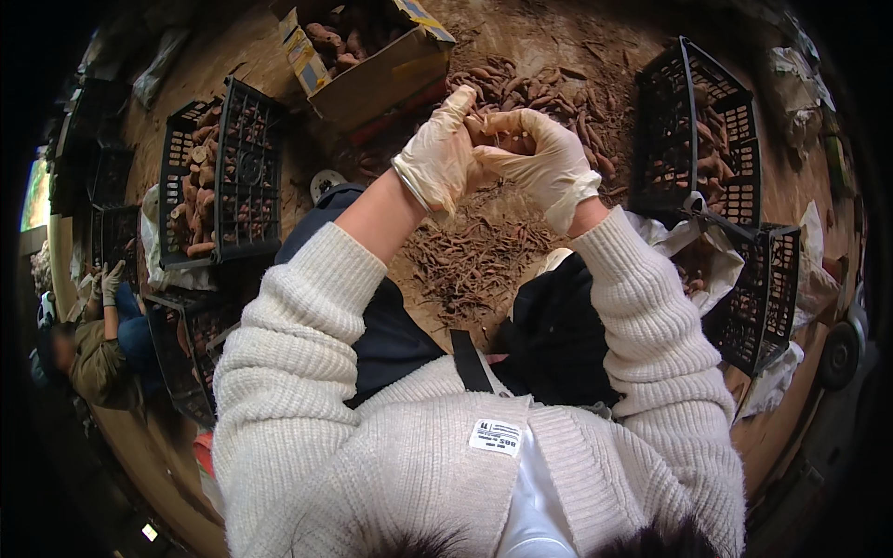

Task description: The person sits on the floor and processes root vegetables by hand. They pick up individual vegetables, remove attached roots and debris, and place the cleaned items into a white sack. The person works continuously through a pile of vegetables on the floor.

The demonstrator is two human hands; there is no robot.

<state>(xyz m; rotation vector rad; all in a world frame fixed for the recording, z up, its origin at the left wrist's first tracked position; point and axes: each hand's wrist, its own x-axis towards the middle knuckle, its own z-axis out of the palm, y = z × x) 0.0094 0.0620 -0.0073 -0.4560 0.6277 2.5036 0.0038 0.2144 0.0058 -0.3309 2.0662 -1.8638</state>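
Observation:
Both my hands wear thin whitish gloves and meet above the floor, in front of my knees. A reddish-brown sweet potato [515,144] is held between them, largely covered by the fingers. My left hand [441,155] grips its left end, thumb side up. Around its right side curl the fingers of my right hand [544,157]. Just beyond the hands, a heap of sweet potatoes [544,87] lies on the dirt-covered floor. Below them, between my feet, is a pile of thin roots or trimmings [478,261].
A cardboard box [384,80] of sweet potatoes stands at the top. Black plastic crates hold more, one at left [249,167] and one at right [663,139]. A white sack [722,268] sits beside another crate [750,307]. At far left, a gloved person [104,363] sits near crates.

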